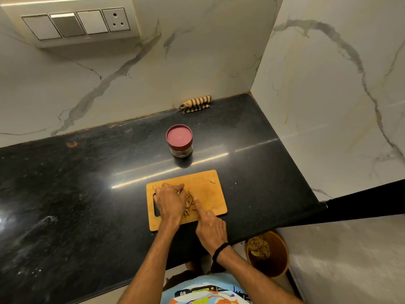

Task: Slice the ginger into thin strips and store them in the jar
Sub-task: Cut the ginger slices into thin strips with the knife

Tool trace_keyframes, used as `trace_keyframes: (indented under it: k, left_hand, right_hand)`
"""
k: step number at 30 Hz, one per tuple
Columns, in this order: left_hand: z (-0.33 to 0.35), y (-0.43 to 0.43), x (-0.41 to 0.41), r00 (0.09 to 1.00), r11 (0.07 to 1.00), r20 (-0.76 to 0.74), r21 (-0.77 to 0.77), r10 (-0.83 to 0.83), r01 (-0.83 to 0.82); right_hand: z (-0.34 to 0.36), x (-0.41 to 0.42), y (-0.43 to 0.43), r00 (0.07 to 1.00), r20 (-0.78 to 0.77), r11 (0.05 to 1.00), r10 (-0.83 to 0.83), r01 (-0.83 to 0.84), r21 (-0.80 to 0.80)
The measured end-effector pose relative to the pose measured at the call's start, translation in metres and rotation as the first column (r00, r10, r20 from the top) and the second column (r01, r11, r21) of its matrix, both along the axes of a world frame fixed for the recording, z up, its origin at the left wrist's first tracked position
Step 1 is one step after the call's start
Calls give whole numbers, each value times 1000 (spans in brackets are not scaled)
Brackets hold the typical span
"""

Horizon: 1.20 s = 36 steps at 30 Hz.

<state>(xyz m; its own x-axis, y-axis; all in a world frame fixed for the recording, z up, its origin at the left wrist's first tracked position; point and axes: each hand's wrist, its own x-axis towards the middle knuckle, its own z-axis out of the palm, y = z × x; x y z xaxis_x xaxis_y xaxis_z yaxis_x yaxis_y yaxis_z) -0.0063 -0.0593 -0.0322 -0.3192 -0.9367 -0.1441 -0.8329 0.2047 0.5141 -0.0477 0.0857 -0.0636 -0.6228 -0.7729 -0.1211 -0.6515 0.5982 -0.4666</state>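
Counting on the cutting board (208,194): one loose heap of ginger strips (189,205) and one separate ginger piece (212,178) at the far right corner, well apart from the heap. Two hands, both over the near half of the board.

Left hand (169,201): knuckles up, wrist coming in from the near edge, fingers curled down and right. Its grip is narrow and clawed onto the left side of the heap, holding the strips. The strips stick out from under the fingers toward the right.

Right hand (210,227): index finger (197,204) straight, pointing forward along the right side of the heap, just beside the strips. The other fingers are tucked under. Can't tell what this grip holds, if anything, as no blade is clearly visible. One black wristband (220,251) on the wrist.

So the heap sits between the two grips, touching the left.

One jar (180,150) upright on the dark surface (87,183), beyond the board and apart from it, with its maroon lid (179,137) on.

Further out: one striped cloth (196,104) folded against the back wall. One brown bowl (276,260) of scraps sits below the surface edge on the right. One switch panel (76,23) is on the wall, upper left.
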Motion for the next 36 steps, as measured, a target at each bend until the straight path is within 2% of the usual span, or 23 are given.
trace_keyframes:
  k: [4,8,9,12,15,19,27,36]
  left_hand:
    - [0,-1,-5,1000,1000,-8,-8,10,-10]
    - [-1,-4,-12,999,999,-25,-27,24,-25]
    - [0,-6,-14,999,999,-36,-34,15,-16]
    - [3,-9,-26,995,992,-12,-80,-98,96]
    - [1,-9,-45,960,962,76,-32,-268,271]
    - [-8,0,-71,913,920,126,2,-389,392]
    - [-16,8,-84,925,931,116,-1,-362,365]
    - [-20,19,-36,971,973,103,-69,-215,222]
  right_hand:
    - [-1,-17,-10,993,-1,993,-122,122,-7]
    - [4,-8,-2,994,84,997,73,-71,-27]
    - [5,-5,-1,992,96,996,78,-73,-55]
    - [4,-15,-3,989,112,982,-97,113,-151]
    - [9,-35,-5,941,190,929,-281,316,-190]
    - [12,-44,0,906,244,894,-347,398,-206]
    - [11,-50,11,901,247,891,-357,408,-201]
    - [0,-40,8,931,237,929,-279,325,-180]
